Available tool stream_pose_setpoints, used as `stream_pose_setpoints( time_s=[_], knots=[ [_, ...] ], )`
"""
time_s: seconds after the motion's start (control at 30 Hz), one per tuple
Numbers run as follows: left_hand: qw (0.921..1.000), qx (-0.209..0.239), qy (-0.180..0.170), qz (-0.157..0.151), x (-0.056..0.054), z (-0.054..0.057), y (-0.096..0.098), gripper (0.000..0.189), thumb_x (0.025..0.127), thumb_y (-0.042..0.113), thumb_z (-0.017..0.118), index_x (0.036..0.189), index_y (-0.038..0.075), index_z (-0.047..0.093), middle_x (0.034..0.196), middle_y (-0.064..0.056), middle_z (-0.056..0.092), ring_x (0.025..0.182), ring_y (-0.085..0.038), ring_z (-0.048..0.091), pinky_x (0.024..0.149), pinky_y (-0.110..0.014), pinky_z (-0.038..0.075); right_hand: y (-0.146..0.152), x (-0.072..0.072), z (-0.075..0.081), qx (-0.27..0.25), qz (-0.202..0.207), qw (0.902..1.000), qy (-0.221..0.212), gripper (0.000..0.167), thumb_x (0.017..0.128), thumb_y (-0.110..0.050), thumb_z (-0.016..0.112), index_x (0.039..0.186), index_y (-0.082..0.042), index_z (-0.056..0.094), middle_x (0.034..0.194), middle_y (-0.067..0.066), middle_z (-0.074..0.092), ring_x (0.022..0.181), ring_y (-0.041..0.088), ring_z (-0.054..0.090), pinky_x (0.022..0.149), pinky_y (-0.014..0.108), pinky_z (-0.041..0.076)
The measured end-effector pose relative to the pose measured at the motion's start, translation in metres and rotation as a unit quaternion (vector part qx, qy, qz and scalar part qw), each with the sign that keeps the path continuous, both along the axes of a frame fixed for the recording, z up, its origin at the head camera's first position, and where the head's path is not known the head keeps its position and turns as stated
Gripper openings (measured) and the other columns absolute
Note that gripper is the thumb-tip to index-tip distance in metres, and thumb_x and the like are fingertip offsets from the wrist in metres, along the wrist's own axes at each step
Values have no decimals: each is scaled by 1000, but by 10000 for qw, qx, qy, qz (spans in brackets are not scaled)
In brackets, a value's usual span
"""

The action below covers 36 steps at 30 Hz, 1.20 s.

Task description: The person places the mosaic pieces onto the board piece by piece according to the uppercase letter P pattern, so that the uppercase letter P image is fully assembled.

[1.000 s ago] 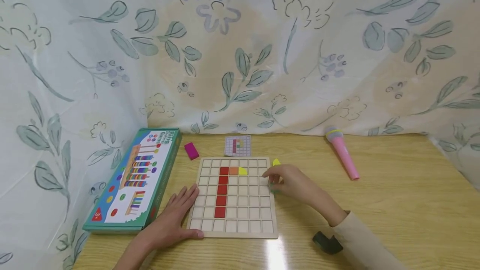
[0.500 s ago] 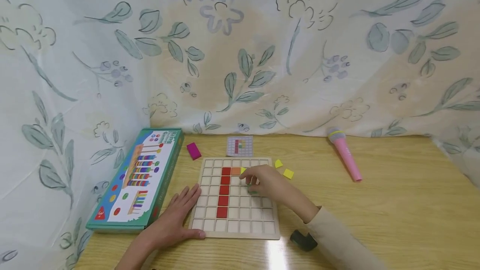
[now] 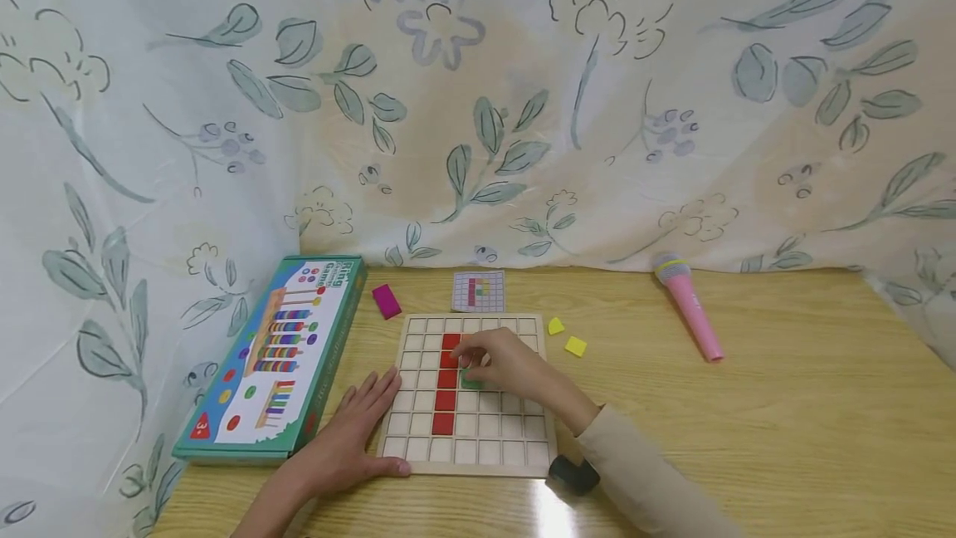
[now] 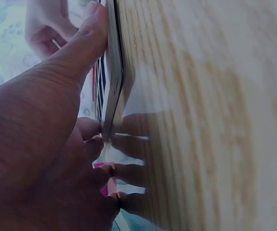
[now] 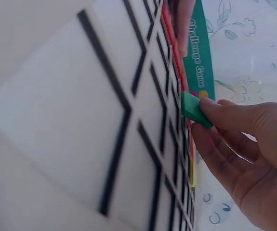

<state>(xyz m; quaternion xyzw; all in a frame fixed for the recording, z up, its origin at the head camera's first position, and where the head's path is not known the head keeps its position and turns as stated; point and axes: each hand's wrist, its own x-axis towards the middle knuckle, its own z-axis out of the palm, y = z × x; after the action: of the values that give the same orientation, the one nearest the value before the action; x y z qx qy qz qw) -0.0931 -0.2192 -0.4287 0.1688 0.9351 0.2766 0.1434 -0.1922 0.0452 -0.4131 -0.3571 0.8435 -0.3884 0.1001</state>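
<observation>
A wooden grid board (image 3: 515, 430) lies on the table, a column of red square tiles (image 3: 444, 401) set in its cells. My left hand (image 3: 347, 442) rests at the board's left side, fingers spread along the edge and thumb on the near-left corner. Over the cells just right of the red column, my right hand (image 3: 511, 364) pinches a green tile (image 5: 192, 106) between thumb and fingers. In the right wrist view the tile is tilted, close over the grid. A yellow piece (image 5: 192, 174) shows on the board beyond it; in the head view the right hand hides that spot.
Two loose yellow pieces, one rounded (image 3: 556, 326) and one square (image 3: 576, 346), lie right of the board. Behind it are a small printed grid card (image 3: 489, 297) and a magenta block (image 3: 387, 301). A game box (image 3: 261, 355) stands left; a pink microphone (image 3: 690, 305) lies right.
My right hand has moved left with the green tile, from the board's right edge to beside the red column. The loose yellow pieces have come into view. My left hand has stayed put.
</observation>
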Motion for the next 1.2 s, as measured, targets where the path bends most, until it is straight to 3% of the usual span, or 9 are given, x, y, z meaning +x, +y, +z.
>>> stream_pose_setpoints(
  time_s=[0.33,0.63,0.87,1.03,1.2],
  knots=[
    [10000,29,5,-4,1,-1,-1,112,75,66,71,157,10,19,164,-6,13,149,-40,4,118,-61,3,-6,1,-6,193,-228,9995,-89,21,87,-3,73,107,-8,73,88,-4,66,80,9,57,72,22,51],
    [10000,55,45,-28,1,-2,-1,112,75,66,70,157,10,20,164,-7,13,149,-40,4,118,-60,4,-2,0,-4,375,-201,9991,-30,22,89,-3,70,110,-7,72,93,-3,68,85,9,60,76,23,53],
    [10000,24,81,-42,0,0,-1,113,75,67,70,157,9,19,164,-7,13,149,-39,5,118,-59,4,30,-12,8,375,-686,9969,37,24,89,-3,69,113,-5,71,97,2,69,90,14,61,82,32,55],
    [10000,-19,85,-30,-1,1,-2,113,75,67,70,157,10,18,164,-7,13,149,-39,4,118,-59,3,65,-26,9,576,-1281,9899,195,23,90,-3,69,113,-3,71,100,5,69,92,16,61,82,34,55],
    [10000,18,83,-19,-1,1,-2,113,75,67,70,157,10,19,164,-7,13,149,-39,4,118,-59,4,94,-36,10,619,-1554,9851,409,27,87,1,69,114,2,69,105,12,70,95,25,63,82,40,55]
  ],
)
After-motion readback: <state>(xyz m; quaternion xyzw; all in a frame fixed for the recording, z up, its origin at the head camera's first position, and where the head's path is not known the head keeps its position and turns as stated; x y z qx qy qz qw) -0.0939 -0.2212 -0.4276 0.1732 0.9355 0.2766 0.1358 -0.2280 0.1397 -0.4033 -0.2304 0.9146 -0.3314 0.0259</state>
